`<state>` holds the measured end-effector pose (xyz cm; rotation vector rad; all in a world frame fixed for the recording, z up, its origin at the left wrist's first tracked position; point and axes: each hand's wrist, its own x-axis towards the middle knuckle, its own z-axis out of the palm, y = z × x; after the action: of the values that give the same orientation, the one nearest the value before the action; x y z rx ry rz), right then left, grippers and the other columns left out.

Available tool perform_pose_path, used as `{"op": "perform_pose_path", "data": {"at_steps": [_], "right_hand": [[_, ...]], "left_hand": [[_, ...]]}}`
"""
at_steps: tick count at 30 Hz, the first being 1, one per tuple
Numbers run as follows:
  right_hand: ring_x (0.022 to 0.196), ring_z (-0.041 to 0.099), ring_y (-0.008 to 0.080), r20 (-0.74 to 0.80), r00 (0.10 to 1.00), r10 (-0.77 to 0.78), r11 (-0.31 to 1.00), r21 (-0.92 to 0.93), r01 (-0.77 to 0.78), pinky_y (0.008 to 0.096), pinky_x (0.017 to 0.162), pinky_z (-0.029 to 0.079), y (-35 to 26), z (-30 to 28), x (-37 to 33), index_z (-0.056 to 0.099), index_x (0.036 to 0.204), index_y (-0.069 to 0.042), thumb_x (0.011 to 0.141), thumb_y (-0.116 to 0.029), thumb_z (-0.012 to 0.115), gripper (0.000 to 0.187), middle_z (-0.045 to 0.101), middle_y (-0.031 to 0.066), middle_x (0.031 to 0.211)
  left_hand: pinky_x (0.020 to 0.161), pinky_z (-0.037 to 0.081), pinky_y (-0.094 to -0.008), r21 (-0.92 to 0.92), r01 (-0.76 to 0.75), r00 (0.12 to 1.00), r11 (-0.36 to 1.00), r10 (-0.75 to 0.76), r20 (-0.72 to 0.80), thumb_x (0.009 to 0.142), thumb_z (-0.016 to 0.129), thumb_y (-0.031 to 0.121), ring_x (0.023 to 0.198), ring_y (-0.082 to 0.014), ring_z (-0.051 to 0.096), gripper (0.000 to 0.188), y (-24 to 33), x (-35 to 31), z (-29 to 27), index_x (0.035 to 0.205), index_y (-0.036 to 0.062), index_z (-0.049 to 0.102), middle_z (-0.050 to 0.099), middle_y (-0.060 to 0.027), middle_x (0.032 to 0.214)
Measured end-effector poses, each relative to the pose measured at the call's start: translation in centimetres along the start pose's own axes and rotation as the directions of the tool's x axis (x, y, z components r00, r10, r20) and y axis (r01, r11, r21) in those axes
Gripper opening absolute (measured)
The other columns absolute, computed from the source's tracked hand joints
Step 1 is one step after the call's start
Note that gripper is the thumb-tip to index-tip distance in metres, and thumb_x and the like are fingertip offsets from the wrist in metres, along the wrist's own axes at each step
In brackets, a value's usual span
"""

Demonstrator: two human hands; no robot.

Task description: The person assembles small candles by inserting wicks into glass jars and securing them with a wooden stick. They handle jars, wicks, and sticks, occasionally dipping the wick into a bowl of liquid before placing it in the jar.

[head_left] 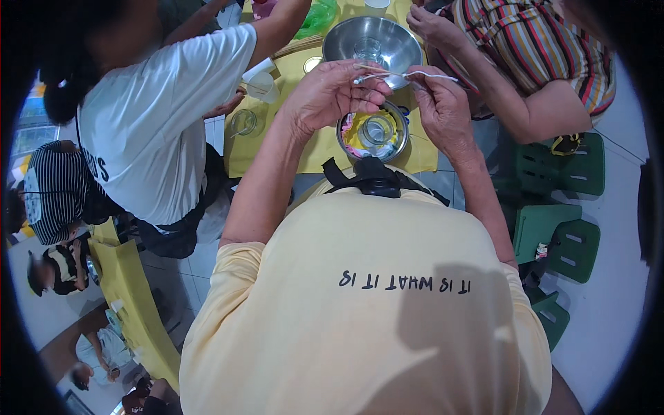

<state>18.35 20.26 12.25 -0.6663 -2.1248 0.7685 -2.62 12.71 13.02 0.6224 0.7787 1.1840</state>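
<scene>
Both my hands are raised over a yellow-covered table, close together. Between the thumb and fingers of my left hand (335, 97) is one end of a thin wooden stick (379, 70). A white string (439, 76) lies across the stick, apparently knotted or looped near its right end. My right hand (443, 107) pinches the string at that spot, and its loose end sticks out to the right. Below my hands a small metal pot (342, 144) holds a glass jar (377, 130) amid yellow and pink material. Beyond them, a large metal bowl (330, 50) has another glass jar (367, 48) in it.
On the yellow table (311, 155) stand a glass jar (243, 122) and a white cup (263, 88) at left, with a green plastic bag (318, 17) farther back. A person in white (166, 111) works at left, another in stripes (519, 41) at right. Green chairs (577, 249) stand at right.
</scene>
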Motion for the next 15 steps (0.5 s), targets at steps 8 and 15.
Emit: {"op": "perform_pose_path", "data": {"at_steps": [8,15], "right_hand": [[0.084,0.067,0.0253,-0.068,0.997,0.038,0.996,0.079,-0.032,0.0322,0.075,0.053,-1.4,-0.3,-0.3,0.065,0.1,0.002,0.089,-0.007,0.06,0.015,0.068,0.0145,0.095],[0.09,0.063,0.012,-0.078,0.985,0.152,0.966,0.223,-0.131,0.0245,0.079,0.05,-1.7,0.4,-0.8,0.066,0.107,0.0,0.093,-0.006,0.057,0.018,0.068,0.0082,0.1]], "left_hand": [[0.07,0.057,-0.0259,0.034,0.028,1.0,0.999,-0.028,-0.006,0.088,0.061,0.003,0.078,-0.0178,0.067,0.024,-0.2,-0.4,1.6,0.11,-0.0059,0.061,0.067,-0.0153,0.095],[0.073,0.056,-0.0262,0.351,-0.032,0.983,0.936,0.092,-0.157,0.088,0.064,0.006,0.079,-0.0154,0.066,0.018,-2.1,0.5,3.4,0.101,-0.0054,0.065,0.068,-0.0101,0.089]]}}
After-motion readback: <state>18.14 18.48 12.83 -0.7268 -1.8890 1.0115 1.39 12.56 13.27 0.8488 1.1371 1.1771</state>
